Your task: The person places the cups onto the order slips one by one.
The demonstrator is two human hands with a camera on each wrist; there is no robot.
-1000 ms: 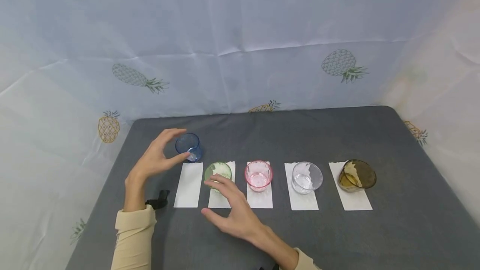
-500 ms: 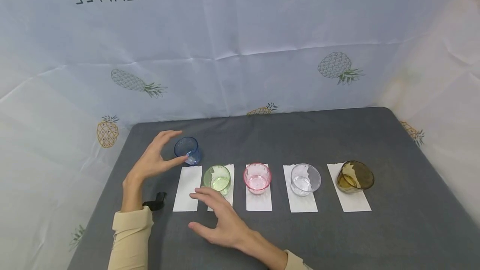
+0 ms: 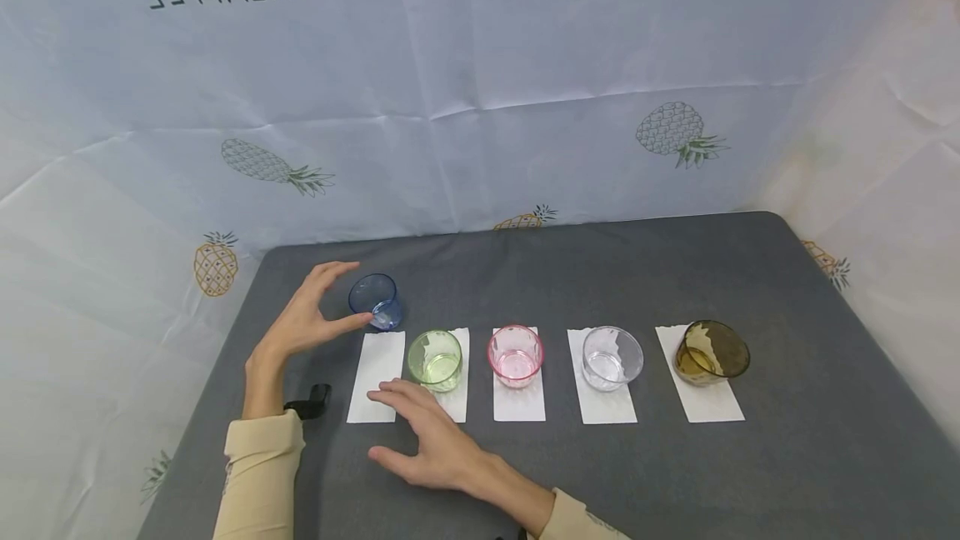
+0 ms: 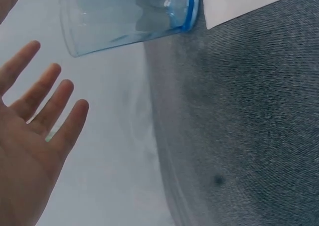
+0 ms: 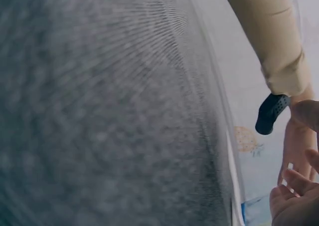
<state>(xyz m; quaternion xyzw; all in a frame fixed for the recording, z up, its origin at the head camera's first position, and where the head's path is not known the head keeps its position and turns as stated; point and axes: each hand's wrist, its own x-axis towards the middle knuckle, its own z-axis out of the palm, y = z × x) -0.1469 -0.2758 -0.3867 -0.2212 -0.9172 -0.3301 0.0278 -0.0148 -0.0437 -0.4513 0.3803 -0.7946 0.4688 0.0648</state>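
My left hand (image 3: 303,315) is spread beside a blue glass (image 3: 375,300), fingers apart from the thumb and nothing held. In the head view the thumb tip lies right at the glass's near side. The left wrist view shows the same glass (image 4: 124,11) beyond the spread fingers (image 4: 67,128). In front of a green glass (image 3: 436,365), my right hand (image 3: 438,444) hovers with relaxed, parted fingers, its fingertips overlapping the leftmost white paper strip (image 3: 377,373). At the right wrist view's edge, part of a hand (image 5: 299,201) shows near the left sleeve.
Farther right, a pink glass (image 3: 516,361), a clear glass (image 3: 611,365) and a brown glass (image 3: 708,357) each stand on a white paper strip. The dark grey table (image 3: 675,473) backs onto a pineapple-print curtain (image 3: 480,65). A black wrist device (image 3: 309,404) sits on the left wrist.
My right hand has moved left and nearer to me, off the green glass in view. My left hand has drawn back slightly from the blue glass. The glasses stay put.
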